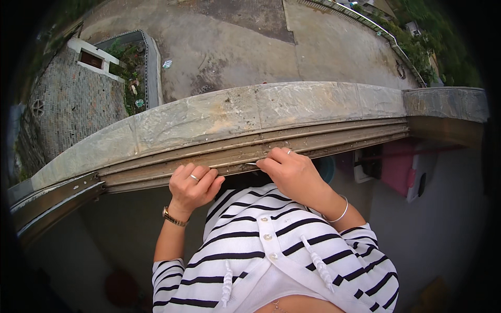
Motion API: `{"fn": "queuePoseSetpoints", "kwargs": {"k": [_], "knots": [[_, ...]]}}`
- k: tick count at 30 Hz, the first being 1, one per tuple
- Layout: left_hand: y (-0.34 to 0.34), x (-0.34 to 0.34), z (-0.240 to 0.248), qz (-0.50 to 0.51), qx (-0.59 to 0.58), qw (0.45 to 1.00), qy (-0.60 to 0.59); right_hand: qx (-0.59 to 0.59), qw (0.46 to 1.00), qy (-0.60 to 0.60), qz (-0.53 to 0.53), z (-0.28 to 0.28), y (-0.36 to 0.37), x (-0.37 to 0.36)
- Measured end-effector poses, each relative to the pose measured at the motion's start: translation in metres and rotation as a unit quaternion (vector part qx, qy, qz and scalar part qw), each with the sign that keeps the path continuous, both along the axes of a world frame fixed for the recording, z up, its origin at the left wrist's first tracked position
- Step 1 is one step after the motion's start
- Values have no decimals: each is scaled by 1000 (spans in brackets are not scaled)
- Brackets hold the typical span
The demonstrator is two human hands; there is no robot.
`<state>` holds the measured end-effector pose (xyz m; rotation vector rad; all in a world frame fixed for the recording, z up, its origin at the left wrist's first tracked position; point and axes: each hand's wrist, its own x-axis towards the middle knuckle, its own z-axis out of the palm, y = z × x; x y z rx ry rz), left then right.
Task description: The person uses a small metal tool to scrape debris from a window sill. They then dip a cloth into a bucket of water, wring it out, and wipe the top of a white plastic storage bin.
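In front of me runs a brown metal window track (209, 158) with long grooves, dotted with dirt and debris. My left hand (193, 183) is closed over the track's near edge, its fingers curled down onto the metal. To its right, my right hand (293, 172) pinches a thin, pale, pointed thing (251, 164). Only the tip shows between the fingertips, so its kind is hidden. That tip points left and lies at the groove, among dark bits of dirt.
Beyond the track lies a rough stone ledge (209, 117), with a concrete yard (235, 57) far below. The window frame (57, 201) meets the track at left. Indoors at right are a pink and white container (402, 172) and a teal round object (327, 168).
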<state>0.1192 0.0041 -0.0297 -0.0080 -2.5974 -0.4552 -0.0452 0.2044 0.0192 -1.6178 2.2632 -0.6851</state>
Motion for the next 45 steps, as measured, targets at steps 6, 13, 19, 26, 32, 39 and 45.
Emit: {"fn": "queuePoseSetpoints", "kwargs": {"k": [6, 13, 19, 26, 32, 39, 45], "knots": [[14, -4, 6, -14, 43, 998, -41, -13, 1000, 21, -8, -2, 1, 4], [18, -8, 10, -33, 66, 996, -58, -33, 999, -20, -5, 4, 5, -2], [-2, -29, 24, -179, 62, 974, -122, -129, 979, -54, -146, 8, 29, -33], [-9, -69, 38, -289, -11, 940, -182, -258, 947, -108, -156, -24, 38, -43], [0, -96, 45, -337, -57, 913, -223, -248, 953, -65, -160, -39, 37, -40], [0, -100, 36, -349, 4, 915, -199, -256, 949, -73, -172, -36, 37, -39], [1, -99, 24, -364, 7, 913, -183, -261, 949, -81, -159, -39, 37, -41]]}}
